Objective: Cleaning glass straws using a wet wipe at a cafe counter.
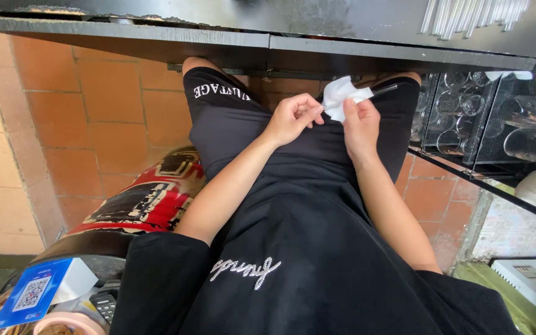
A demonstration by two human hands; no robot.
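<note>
I am seated, looking down at my lap in black clothes. My left hand (291,118) pinches one end of a thin metal straw (384,90) that runs to the right. My right hand (359,124) holds a white paper tissue (340,94) wrapped around the straw near its middle. Both hands hover above my thighs, just below the edge of a dark counter (218,43).
A bundle of metal straws (473,13) lies on the counter at the upper right. Wire racks with clear glasses (516,118) stand to my right. A red and black patterned stool (150,198) is under me, on a terracotta tile floor (94,105). A blue card (32,298) sits at the lower left.
</note>
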